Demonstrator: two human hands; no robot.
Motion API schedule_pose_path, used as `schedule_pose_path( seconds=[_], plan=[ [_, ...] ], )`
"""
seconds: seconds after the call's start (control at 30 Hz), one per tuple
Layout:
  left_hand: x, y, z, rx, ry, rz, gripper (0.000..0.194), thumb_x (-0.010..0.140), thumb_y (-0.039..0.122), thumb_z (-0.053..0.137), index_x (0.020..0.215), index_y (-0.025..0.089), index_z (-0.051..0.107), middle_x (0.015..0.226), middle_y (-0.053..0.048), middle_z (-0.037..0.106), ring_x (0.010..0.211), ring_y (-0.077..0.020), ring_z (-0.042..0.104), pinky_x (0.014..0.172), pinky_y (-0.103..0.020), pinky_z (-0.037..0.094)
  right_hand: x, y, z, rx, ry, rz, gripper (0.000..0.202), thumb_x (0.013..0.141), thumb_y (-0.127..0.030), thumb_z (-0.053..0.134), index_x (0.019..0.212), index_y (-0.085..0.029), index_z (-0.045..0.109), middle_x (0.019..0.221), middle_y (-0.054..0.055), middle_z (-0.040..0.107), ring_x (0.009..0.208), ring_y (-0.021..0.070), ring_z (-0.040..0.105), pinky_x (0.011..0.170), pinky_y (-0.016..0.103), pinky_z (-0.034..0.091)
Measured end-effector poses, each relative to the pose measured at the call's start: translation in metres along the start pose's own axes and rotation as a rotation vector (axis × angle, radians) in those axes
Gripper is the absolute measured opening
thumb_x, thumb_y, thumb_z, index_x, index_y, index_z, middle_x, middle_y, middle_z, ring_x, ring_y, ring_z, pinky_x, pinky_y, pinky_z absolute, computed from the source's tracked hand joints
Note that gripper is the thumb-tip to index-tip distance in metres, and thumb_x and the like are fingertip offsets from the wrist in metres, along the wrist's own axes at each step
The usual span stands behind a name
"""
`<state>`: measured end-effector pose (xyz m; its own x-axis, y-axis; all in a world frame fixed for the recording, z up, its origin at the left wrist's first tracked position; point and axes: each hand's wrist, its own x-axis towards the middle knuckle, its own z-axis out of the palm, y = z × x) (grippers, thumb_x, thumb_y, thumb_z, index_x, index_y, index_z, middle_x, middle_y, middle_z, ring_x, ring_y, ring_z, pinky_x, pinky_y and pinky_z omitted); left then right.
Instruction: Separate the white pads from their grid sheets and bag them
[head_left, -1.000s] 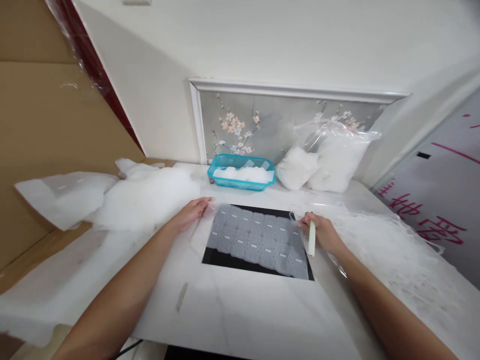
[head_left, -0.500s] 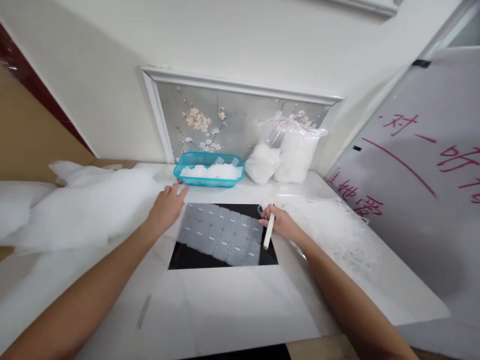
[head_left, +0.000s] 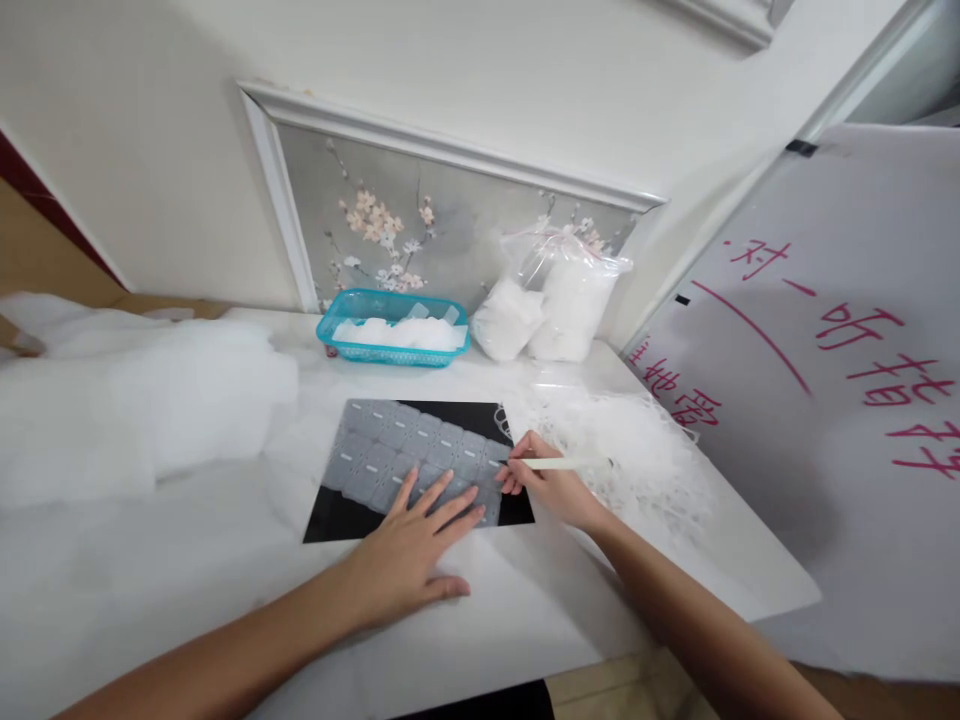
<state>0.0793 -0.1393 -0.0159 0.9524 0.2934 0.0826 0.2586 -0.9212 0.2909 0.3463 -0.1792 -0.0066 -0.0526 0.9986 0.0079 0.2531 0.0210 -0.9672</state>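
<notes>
Beneath the spread fingers of the left hand [head_left: 409, 555]: one translucent panelled sheet [head_left: 375, 450], which is lying on a black mat [head_left: 337, 515]. Within the right hand [head_left: 555, 490]: fingers are gripping one pale tool [head_left: 555, 463], tip at the sheet's right end, contact unclear. Beyond both hands' fingers: one blue basket [head_left: 394, 354], holding white pieces [head_left: 405, 332]. Right: white lattice scraps [head_left: 645, 460].

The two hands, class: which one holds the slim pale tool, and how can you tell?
The right hand: its fingers grip the slim pale tool, whereas the left hand lies with fingers spread over the grey patterned sheet.
</notes>
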Motion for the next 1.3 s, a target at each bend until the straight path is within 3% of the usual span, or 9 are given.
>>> schedule_pose_path(
  seconds=[0.1, 0.27, 0.63, 0.87, 0.97, 1.07, 1.17, 1.23, 1.3],
  plan=[
    [0.002, 0.005, 0.003, 0.033, 0.049, -0.066, 0.067, 0.096, 0.058, 0.036, 0.154, 0.030, 0.017, 0.157, -0.004, 0.021, 0.146, -0.0305, 0.012, 0.114, -0.058, -0.001, -0.009, 0.004, 0.003, -0.070, 0.026, -0.004, 0.022, 0.092, -0.039, 0.054, 0.085, -0.019, 0.047, 0.093, 0.007, 0.067, 0.083, 0.0172, 0.066, 0.075, 0.034, 0.052],
    [0.007, 0.008, 0.009, 0.086, 0.128, -0.139, 0.058, 0.096, 0.054, 0.039, 0.147, 0.026, 0.037, 0.155, -0.008, 0.026, 0.143, -0.0335, 0.019, 0.114, -0.058, 0.008, -0.011, 0.003, 0.005, -0.268, 0.004, -0.197, 0.021, 0.086, -0.028, 0.061, 0.071, -0.018, 0.051, 0.093, 0.006, 0.064, 0.093, 0.0180, 0.062, 0.084, 0.033, 0.048],
    [0.005, 0.005, 0.018, 0.124, 0.132, -0.145, 0.055, 0.097, 0.050, 0.041, 0.147, 0.027, 0.037, 0.155, -0.005, 0.028, 0.141, -0.0347, 0.023, 0.113, -0.059, 0.006, -0.009, 0.003, 0.007, -0.308, 0.021, -0.164, 0.020, 0.087, -0.025, 0.060, 0.071, -0.018, 0.049, 0.093, 0.005, 0.065, 0.096, 0.0179, 0.063, 0.084, 0.032, 0.049],
    [0.006, 0.006, 0.022, 0.115, 0.129, -0.120, 0.056, 0.096, 0.042, 0.046, 0.148, 0.025, 0.037, 0.152, -0.001, 0.035, 0.141, -0.0390, 0.019, 0.113, -0.061, 0.003, -0.010, 0.001, 0.024, -0.915, -0.119, -0.509, 0.017, 0.095, -0.017, 0.040, 0.094, -0.017, 0.056, 0.124, 0.015, 0.059, 0.118, 0.0285, 0.053, 0.095, 0.046, 0.043],
    [0.007, 0.008, 0.020, 0.096, 0.099, -0.130, 0.055, 0.096, 0.041, 0.047, 0.148, 0.025, 0.037, 0.152, -0.002, 0.034, 0.141, -0.0405, 0.019, 0.112, -0.064, 0.007, 0.009, 0.002, -0.001, -0.782, 0.058, -0.375, 0.019, 0.097, -0.025, 0.039, 0.099, -0.018, 0.057, 0.104, 0.010, 0.067, 0.095, 0.0223, 0.062, 0.082, 0.037, 0.048],
    [0.006, 0.010, 0.017, 0.080, 0.078, -0.124, 0.055, 0.097, 0.043, 0.045, 0.148, 0.025, 0.037, 0.152, -0.003, 0.033, 0.141, -0.0402, 0.019, 0.111, -0.065, 0.011, 0.032, -0.001, -0.041, -0.584, 0.449, -0.134, 0.025, 0.092, -0.038, 0.046, 0.077, -0.019, 0.049, 0.077, 0.004, 0.065, 0.070, 0.0187, 0.060, 0.062, 0.030, 0.046],
    [0.005, 0.012, 0.015, 0.096, 0.090, -0.113, 0.055, 0.097, 0.045, 0.044, 0.148, 0.026, 0.036, 0.152, -0.004, 0.034, 0.143, -0.0373, 0.018, 0.112, -0.063, 0.011, 0.043, -0.006, -0.053, -0.589, 0.676, -0.133, 0.029, 0.090, -0.041, 0.050, 0.071, -0.019, 0.045, 0.082, 0.006, 0.066, 0.073, 0.0197, 0.060, 0.063, 0.030, 0.045],
    [0.004, 0.013, 0.015, 0.109, 0.101, -0.097, 0.056, 0.096, 0.046, 0.046, 0.147, 0.026, 0.036, 0.152, -0.004, 0.034, 0.143, -0.0367, 0.017, 0.113, -0.062, 0.012, 0.040, -0.008, -0.033, -0.599, 0.575, -0.225, 0.023, 0.093, -0.038, 0.048, 0.080, -0.019, 0.052, 0.097, 0.007, 0.068, 0.084, 0.0204, 0.062, 0.072, 0.032, 0.048],
    [0.003, 0.012, 0.015, 0.126, 0.111, -0.091, 0.058, 0.095, 0.046, 0.048, 0.147, 0.023, 0.036, 0.152, -0.007, 0.034, 0.142, -0.0363, 0.022, 0.112, -0.060, 0.017, 0.034, -0.007, -0.003, -0.589, 0.333, -0.325, 0.017, 0.096, -0.033, 0.044, 0.092, -0.021, 0.057, 0.108, 0.006, 0.067, 0.094, 0.0200, 0.062, 0.083, 0.034, 0.048]
  ],
)
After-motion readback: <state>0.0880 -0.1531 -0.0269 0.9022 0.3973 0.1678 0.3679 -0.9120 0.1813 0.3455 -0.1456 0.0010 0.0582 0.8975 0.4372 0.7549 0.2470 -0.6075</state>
